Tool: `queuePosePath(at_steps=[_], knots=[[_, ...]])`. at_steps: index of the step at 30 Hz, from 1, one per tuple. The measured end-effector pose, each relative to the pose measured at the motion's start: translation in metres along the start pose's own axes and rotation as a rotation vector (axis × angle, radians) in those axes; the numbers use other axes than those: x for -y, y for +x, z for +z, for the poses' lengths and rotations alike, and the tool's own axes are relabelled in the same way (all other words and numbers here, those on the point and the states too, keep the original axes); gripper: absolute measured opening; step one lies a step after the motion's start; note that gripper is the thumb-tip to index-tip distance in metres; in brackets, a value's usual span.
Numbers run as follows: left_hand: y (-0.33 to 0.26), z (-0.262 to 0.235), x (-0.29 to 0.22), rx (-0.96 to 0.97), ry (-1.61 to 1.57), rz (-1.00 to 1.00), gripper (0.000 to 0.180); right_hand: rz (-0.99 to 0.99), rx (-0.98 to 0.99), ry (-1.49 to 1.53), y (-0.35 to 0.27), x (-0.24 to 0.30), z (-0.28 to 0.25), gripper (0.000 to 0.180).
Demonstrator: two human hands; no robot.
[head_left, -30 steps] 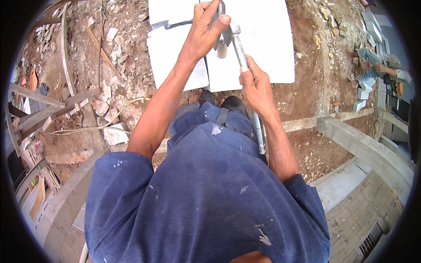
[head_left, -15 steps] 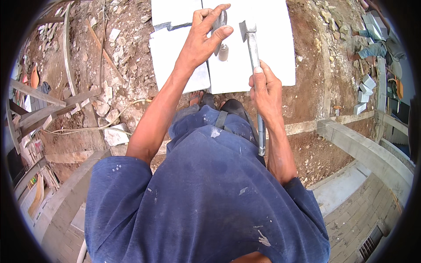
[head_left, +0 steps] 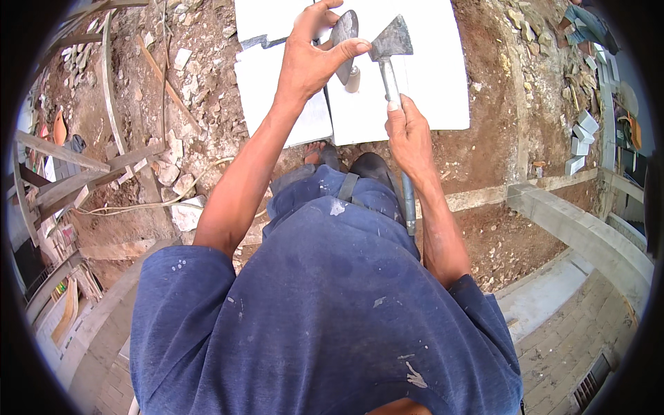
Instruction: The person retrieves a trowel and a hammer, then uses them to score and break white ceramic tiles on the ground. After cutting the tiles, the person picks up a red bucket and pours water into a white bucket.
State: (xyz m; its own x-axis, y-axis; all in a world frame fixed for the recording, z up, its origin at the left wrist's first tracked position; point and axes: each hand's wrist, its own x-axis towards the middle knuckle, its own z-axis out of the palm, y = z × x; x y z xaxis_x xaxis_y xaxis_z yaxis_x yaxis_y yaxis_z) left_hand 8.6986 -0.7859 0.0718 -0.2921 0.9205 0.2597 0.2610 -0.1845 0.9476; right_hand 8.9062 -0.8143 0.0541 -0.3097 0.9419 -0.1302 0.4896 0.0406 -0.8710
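Observation:
My left hand [head_left: 301, 69] grips a grey, flat, round disc [head_left: 344, 47] between thumb and fingers, tilted on edge above white blocks [head_left: 436, 83]. What the disc is, I cannot tell. Below it shows a small pale cylinder [head_left: 353, 80]; whether the two are joined is unclear. A hatchet [head_left: 392, 43] with a long metal handle is in my right hand [head_left: 411, 135], fingers wrapped around the shaft. Its wide blade faces up, just right of the disc and apart from it. The handle's lower end hangs beside my right thigh.
Rubble and soil surround the blocks. Wooden beams [head_left: 104, 173] and a pale hose [head_left: 149, 205] lie at left. A concrete beam [head_left: 581, 225] crosses at right, with small white blocks [head_left: 581, 142] beyond. Another person [head_left: 584, 28] is at the far right.
The hatchet has turned in my right hand, so its blade shows its broad face instead of its narrow side. My left hand has shifted slightly, and the disc now shows more of its face.

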Motion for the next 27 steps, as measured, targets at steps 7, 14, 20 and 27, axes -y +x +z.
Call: queuePosePath(at_steps=[7, 14, 20, 27], knots=[[-0.008, 0.009, 0.006, -0.025, -0.182, -0.006, 0.055, 0.062, 0.106, -0.169, 0.007, -0.014, 0.017, 0.038], [-0.013, 0.015, 0.003, -0.063, -0.109, 0.029, 0.053, -0.181, -0.219, 0.126, -0.004, 0.006, 0.012, 0.037], [-0.017, 0.014, 0.003, -0.06, -0.081, 0.036, 0.056, 0.052, 0.07, -0.125, -0.001, -0.014, 0.009, 0.034], [-0.02, 0.022, 0.006, -0.066, -0.099, 0.082, 0.055, -0.018, -0.067, -0.025, -0.011, 0.005, 0.005, 0.034]])
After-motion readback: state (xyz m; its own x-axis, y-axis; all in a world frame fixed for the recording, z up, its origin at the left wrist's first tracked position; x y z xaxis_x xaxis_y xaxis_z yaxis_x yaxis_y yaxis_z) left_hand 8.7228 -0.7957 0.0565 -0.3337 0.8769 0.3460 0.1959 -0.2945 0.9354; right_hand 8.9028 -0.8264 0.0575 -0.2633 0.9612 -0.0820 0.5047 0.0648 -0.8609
